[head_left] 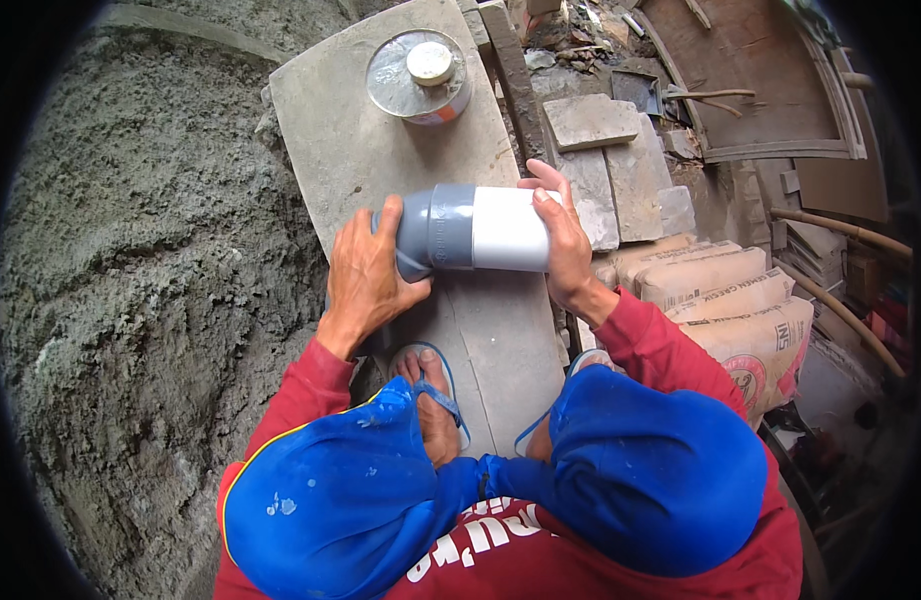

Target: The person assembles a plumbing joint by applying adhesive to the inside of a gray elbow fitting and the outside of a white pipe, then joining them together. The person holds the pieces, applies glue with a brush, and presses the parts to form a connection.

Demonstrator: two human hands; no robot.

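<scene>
A grey plastic pipe elbow [415,235] lies sideways in front of me above a concrete slab, and a short white pipe [510,229] sticks out of its socket to the right. My left hand [370,265] is wrapped round the elbow, thumb along its near side and fingers over its back. Against the far end of the white pipe presses my right hand [563,235], its palm on the end and its thumb and fingers near the rim. The elbow's lower end is mostly hidden behind my left hand. Beyond them stands a round tin [395,88] with a white cap [430,62].
My sandalled feet rest on the concrete slab [470,330], below my blue-clad knees. Rough grey ground [160,270] rises at the left. On the right are stacked paper sacks [725,300], concrete blocks [590,122], a wooden panel [750,75] and bamboo poles [840,235].
</scene>
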